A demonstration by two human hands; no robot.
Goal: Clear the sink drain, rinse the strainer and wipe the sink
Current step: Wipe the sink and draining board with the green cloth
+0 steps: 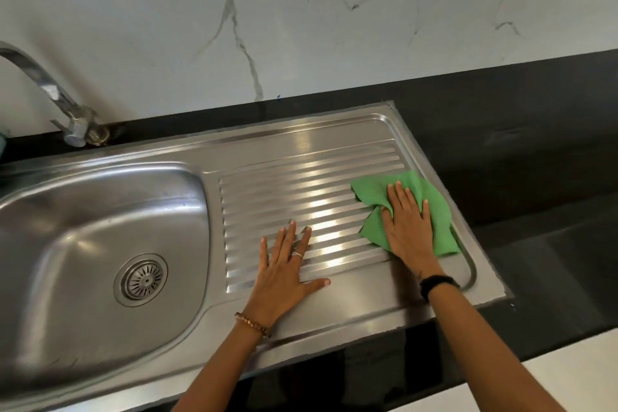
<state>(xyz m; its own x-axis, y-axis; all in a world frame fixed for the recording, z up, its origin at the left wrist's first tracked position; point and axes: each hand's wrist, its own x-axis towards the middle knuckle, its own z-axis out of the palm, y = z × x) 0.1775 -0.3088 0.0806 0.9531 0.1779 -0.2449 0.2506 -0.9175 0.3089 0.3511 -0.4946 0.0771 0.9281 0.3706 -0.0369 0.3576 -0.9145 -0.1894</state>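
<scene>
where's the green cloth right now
The green cloth lies at the right end of the ribbed drainboard, pressed flat under the right hand.

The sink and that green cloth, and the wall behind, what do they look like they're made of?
Sink: brushed stainless steel, judging by its grey sheen and streaky reflections. Green cloth under the right hand: soft woven or microfibre fabric, since it creases and bunches. Wall: white with grey veins, so marble or a marble-look tile; the picture cannot settle which.

Steel sink (100, 211) with ribbed drainboard (301, 184) on its right side. Round strainer (143, 279) seated in basin drain. Crumpled green cloth (414, 207) lies at drainboard's right end.
</scene>
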